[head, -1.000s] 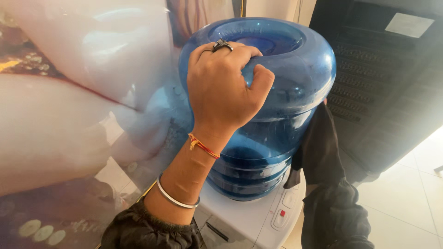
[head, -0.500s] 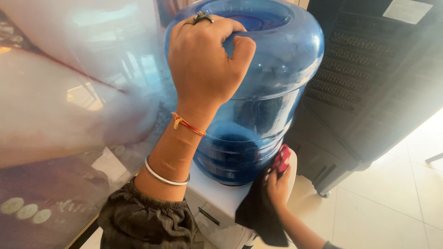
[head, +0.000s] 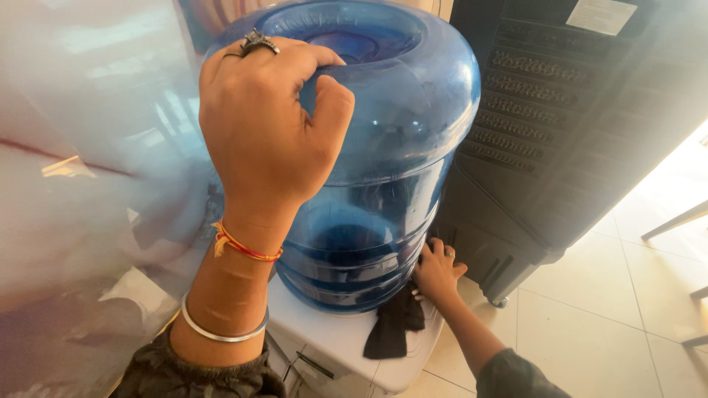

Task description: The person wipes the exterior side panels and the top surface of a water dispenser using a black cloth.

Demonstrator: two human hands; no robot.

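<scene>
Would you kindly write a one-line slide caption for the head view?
Left hand grips the rim of an inverted blue water jug on a white dispenser; right hand presses a black cloth at its base.

Bright daylight enters from the right of the frame, washing out the floor tiles [head: 590,324] at the right edge. Soft glare streaks the glossy panel [head: 81,169] on the left, which looks hazy. The blue bottle [head: 398,147] shows pale highlights; the dark unit [head: 575,125] stays dim. Focus is fairly sharp centrally.

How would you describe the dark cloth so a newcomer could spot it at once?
Start at the big blue water bottle standing on the white dispenser. At its base, the right hand presses a black cloth that hangs over the dispenser's edge, the only soft, dark thing there.
</scene>
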